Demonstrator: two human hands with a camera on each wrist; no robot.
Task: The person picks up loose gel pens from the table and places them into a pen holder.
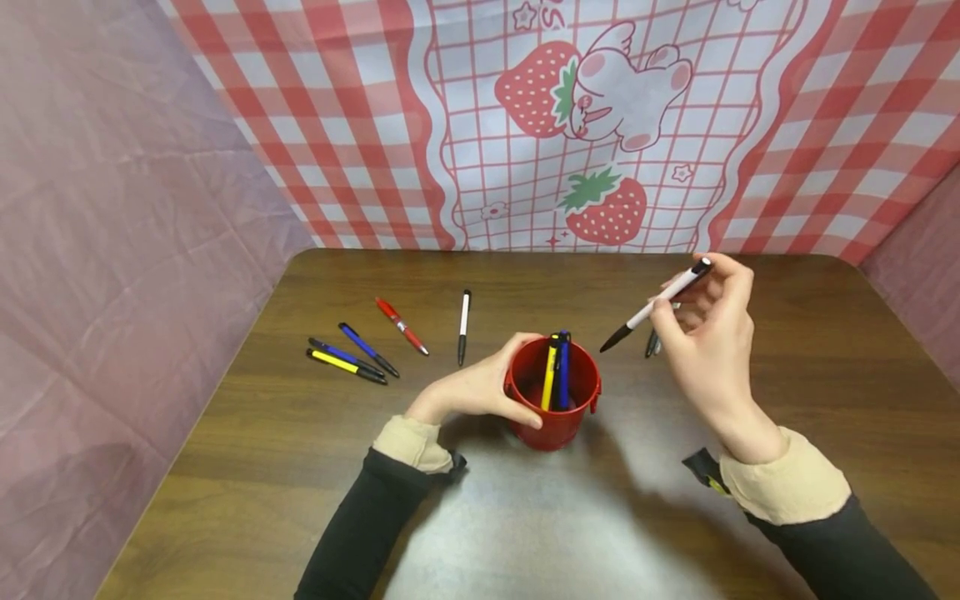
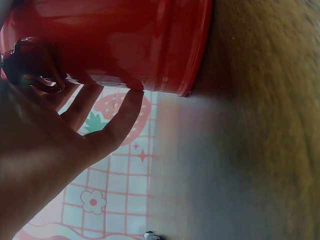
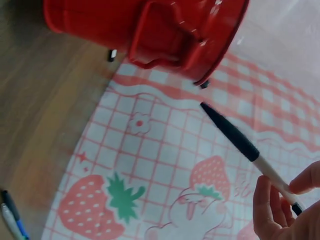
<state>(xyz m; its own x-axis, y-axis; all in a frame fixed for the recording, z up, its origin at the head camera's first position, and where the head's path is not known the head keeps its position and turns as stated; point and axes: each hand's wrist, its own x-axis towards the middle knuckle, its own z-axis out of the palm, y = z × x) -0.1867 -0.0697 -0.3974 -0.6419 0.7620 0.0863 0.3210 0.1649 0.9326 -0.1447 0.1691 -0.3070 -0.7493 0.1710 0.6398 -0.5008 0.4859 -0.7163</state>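
My left hand point(image 1: 476, 387) grips the side of a small red bucket point(image 1: 551, 435), its thumb near the front rim. In the left wrist view, curved fingers point(image 2: 117, 122) lie along the bucket's red wall point(image 2: 110, 40). A yellow pen point(image 1: 550, 379) and a blue pen point(image 1: 564, 375) stand inside, leaning on the rim. To the right of the bucket, my right hand point(image 1: 712, 346) pinches a white pen point(image 1: 656, 307) with black ends. The pen slants down, its black tip apart from the rim. In the right wrist view, that tip point(image 3: 232, 132) points toward the bucket point(image 3: 100, 17).
Left of the bucket lie a yellow pen point(image 1: 347, 365), two blue pens point(image 1: 367, 348), a red pen point(image 1: 402, 325) and another white pen point(image 1: 464, 325). Partly hidden behind my right hand, dark-tipped pens point(image 1: 652, 340) rest on the wooden table point(image 1: 247, 467). A strawberry-print cloth point(image 1: 480, 167) hangs behind.
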